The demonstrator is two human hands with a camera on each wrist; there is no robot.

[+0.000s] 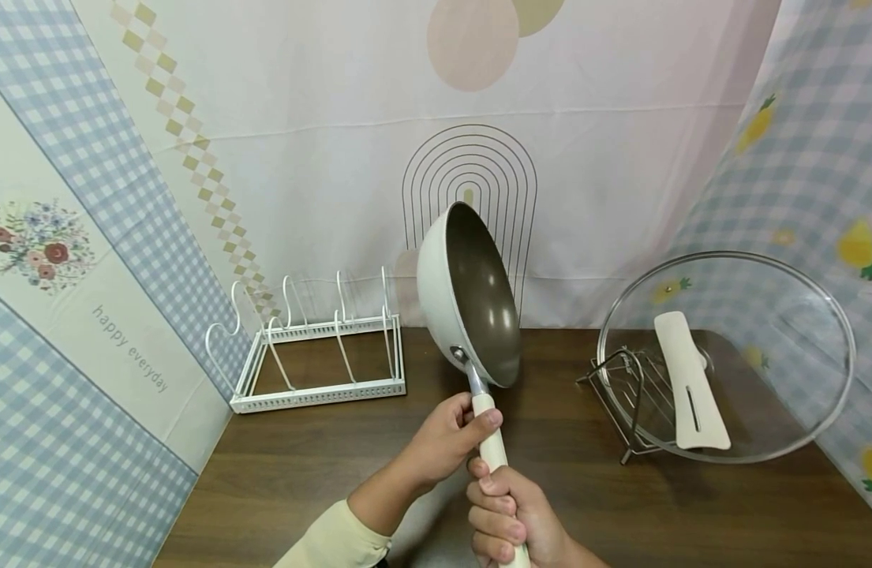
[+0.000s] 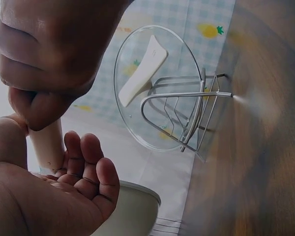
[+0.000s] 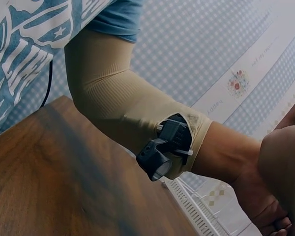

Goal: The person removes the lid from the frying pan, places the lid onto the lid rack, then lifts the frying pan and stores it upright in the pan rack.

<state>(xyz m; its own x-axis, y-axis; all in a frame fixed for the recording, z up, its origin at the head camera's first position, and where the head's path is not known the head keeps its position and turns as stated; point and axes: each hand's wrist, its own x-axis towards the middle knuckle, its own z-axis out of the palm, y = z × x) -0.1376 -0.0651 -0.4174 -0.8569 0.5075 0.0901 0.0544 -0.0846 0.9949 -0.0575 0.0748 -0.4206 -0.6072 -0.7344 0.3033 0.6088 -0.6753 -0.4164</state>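
A pan (image 1: 436, 292), white outside and dark inside, is held up on its side above the table, its opening facing right. My right hand (image 1: 514, 517) is wrapped round the lower part of the cream handle (image 1: 492, 446). Higher on the handle, near the metal neck, my left hand (image 1: 453, 438) pinches it with the thumb across the front. In the left wrist view my right hand (image 2: 54, 54) grips the handle, with my left hand (image 2: 54, 191) below it, fingers curled at the handle, and part of the pan (image 2: 132, 211) beyond.
A white rack (image 1: 322, 394) with upright wire dividers stands at the back left. On the right, a dark wire stand (image 1: 638, 410) holds a glass lid (image 1: 769, 379) with a cream grip (image 1: 684, 379), leaning back. A patterned cloth wall (image 1: 322, 181) rises behind the wooden table (image 1: 322, 465).
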